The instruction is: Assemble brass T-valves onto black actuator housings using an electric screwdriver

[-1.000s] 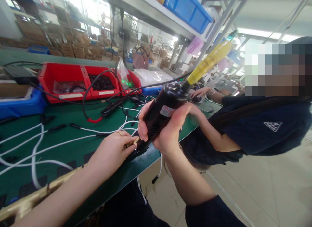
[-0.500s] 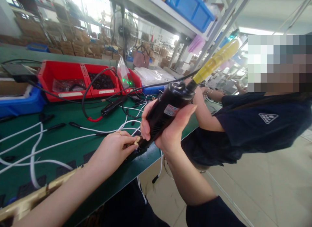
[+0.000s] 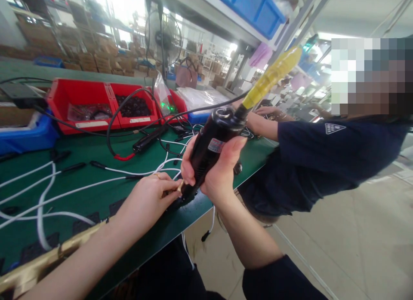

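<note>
My right hand is wrapped around a black electric screwdriver, tilted with its lower end toward the bench edge. A cable leaves its top through a sleeve of yellow tape. My left hand pinches a small gold-coloured piece between thumb and fingers, close beside the screwdriver's lower end. Fingers and shadow hide most of that piece, and the driver's tip cannot be made out. Under both hands, dark bits lie on the green bench top.
Red bins of small black parts stand at the back. White cables with black ends and another black screwdriver lie on the bench. A gold-coloured metal frame is at lower left. A co-worker works at right.
My right hand and the screwdriver have shifted a little left, nearer my left hand, which has barely moved. The co-worker's arm has moved slightly left and up.
</note>
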Demonstrator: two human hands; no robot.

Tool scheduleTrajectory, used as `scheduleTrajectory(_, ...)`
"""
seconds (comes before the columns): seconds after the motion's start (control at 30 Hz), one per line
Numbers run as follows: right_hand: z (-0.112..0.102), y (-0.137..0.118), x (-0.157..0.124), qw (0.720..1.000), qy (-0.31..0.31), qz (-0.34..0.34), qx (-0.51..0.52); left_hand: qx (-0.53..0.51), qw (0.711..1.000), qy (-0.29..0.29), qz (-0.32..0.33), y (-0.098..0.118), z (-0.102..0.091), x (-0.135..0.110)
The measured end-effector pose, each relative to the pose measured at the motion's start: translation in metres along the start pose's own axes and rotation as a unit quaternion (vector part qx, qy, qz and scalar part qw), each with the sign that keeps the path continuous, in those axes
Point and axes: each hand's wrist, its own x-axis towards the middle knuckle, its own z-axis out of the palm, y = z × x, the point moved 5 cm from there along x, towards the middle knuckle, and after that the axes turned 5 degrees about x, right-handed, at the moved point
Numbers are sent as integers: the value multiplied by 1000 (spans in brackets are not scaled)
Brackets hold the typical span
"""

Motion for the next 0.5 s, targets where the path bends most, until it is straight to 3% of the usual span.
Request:
scheduleTrajectory(0.23, 13, -28, -7, 998, 5, -55, 43, -11, 1000, 3, 6, -3, -2, -4)
scheduleTrajectory(0.5, 32, -11, -10, 998, -29, -35, 38, -35, 999, 29, -30, -2, -14, -6)
